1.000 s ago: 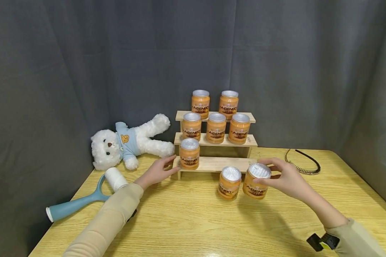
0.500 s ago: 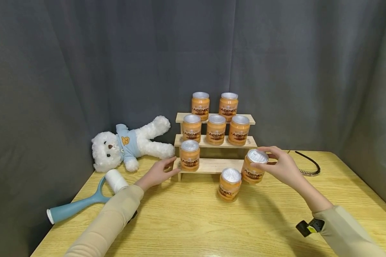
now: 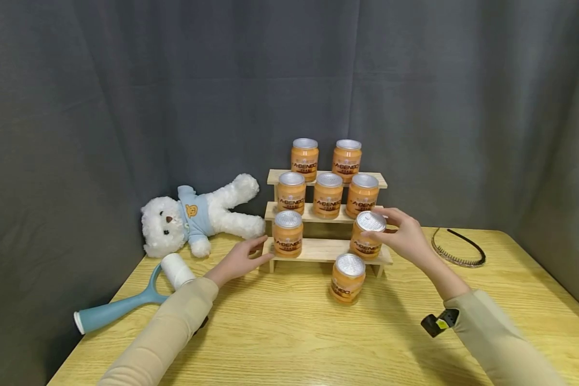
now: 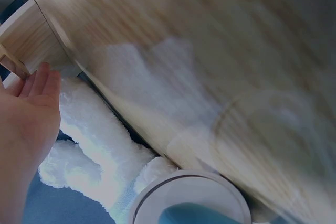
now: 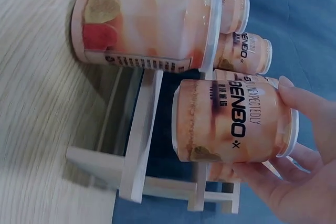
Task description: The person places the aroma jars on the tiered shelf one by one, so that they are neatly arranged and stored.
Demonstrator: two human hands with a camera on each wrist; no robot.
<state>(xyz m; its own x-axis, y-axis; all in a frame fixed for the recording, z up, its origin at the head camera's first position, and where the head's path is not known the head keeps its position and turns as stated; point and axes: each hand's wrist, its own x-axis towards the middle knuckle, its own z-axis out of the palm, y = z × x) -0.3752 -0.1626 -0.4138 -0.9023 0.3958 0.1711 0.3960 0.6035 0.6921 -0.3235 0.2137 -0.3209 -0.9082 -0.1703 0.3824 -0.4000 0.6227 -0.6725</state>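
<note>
Right hand (image 3: 405,238) grips an orange jar (image 3: 366,235) near its silver lid, fingers curled round the top. The jar's long axis is near vertical, lid up and tipped slightly toward the camera, label facing forward. It sits at the right end of the lowest step of the wooden tiered rack (image 3: 325,249); the wrist view shows a gap under its base, so contact with the step cannot be confirmed.

Left hand (image 3: 238,260) lies flat with straight fingers, holding nothing, fingertips touching the rack's left end beside another jar (image 3: 287,233). One loose jar (image 3: 347,277) stands upright on the worktop (image 3: 289,332), just in front of the rack.

The left wrist view is badly blurred. The right palm hides the held jar's far side
</note>
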